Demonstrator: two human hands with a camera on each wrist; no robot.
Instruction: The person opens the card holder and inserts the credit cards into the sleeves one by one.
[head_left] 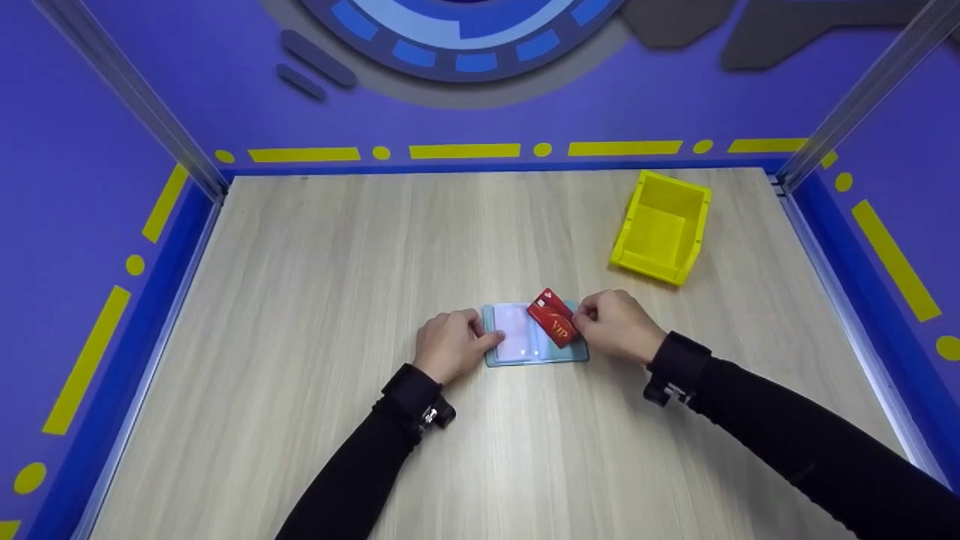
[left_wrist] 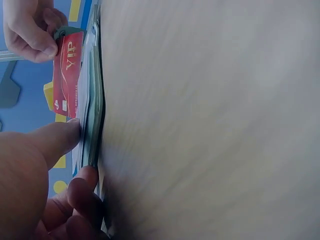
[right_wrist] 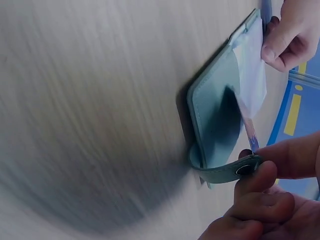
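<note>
An open teal card holder [head_left: 574, 354] with clear plastic sleeves [head_left: 513, 334] lies on the table. My left hand [head_left: 448, 346] grips its left edge, thumb on the sleeves and fingers at the cover's edge. Over the right half, a red VIP card [head_left: 553, 318] is held tilted by my right hand [head_left: 619, 324], which pinches it at its right edge. In the right wrist view the holder's strap [right_wrist: 220, 174], with a round snap [right_wrist: 245, 170], curls up from the cover to the same fingertips. There the card appears nearly edge-on above the sleeves.
A yellow bin [head_left: 649, 268] stands on the wooden table [head_left: 337, 262] at the back right, beyond my right hand. Blue and purple panels [head_left: 480, 124] with yellow marks enclose the back and both sides. Metal posts [head_left: 840, 94] rise at the back corners.
</note>
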